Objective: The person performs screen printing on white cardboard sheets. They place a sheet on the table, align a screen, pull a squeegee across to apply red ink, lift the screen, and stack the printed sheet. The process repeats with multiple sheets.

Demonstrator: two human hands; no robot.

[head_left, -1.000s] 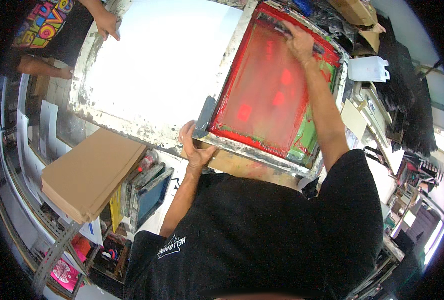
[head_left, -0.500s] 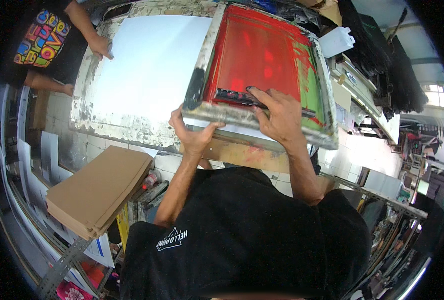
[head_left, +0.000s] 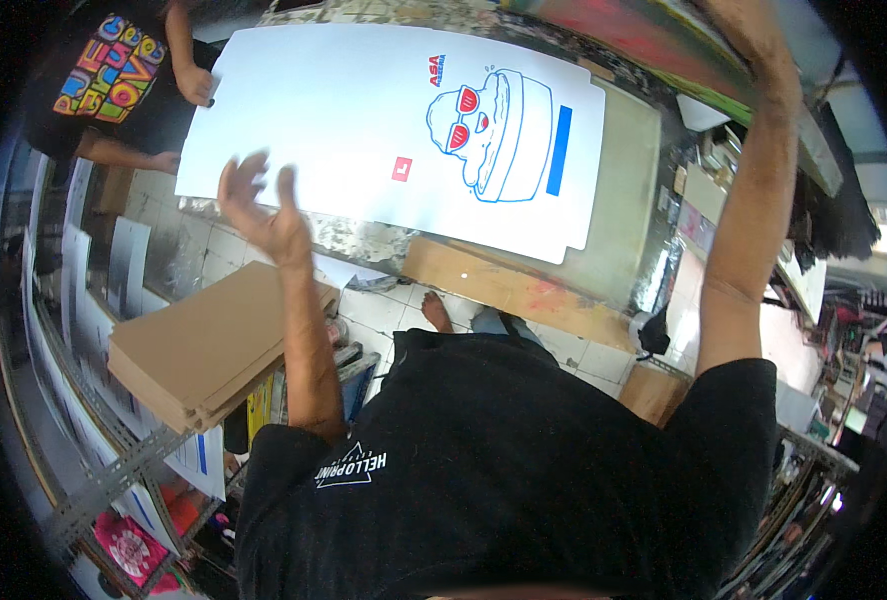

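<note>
Head view shows us that the screen (head_left: 684,40), which half a second ago lay flat over the sheet (head_left: 364,130) with both our hands on a squeegee, is now swung up at the sheet's far right corner, only its red and green underside showing at the upper edge of the picture. Our right hand has gone up with it: the arm (head_left: 754,200) reaches toward the frame, but the hand itself runs out of the picture, so we cannot tell whether it is clamped on the frame or only pushing it. Our left hand (head_left: 259,205) has come off the squeegee and now hovers at the sheet's near left edge, fingers spread and holding nothing. With the screen raised, the sheet lies bare on the table (head_left: 624,170), and on its right half we see a fresh print: a blue outlined figure with red patches, a blue bar to its right and a small red square to its left. We judge from this that the ink pass is done and the printed sheet is ready to come off. Beyond the sheet's far left corner a co-worker's hand (head_left: 201,85) touches its edge; below the sheet's near left corner a stack of brown boards (head_left: 204,350) rests on a rack
</note>
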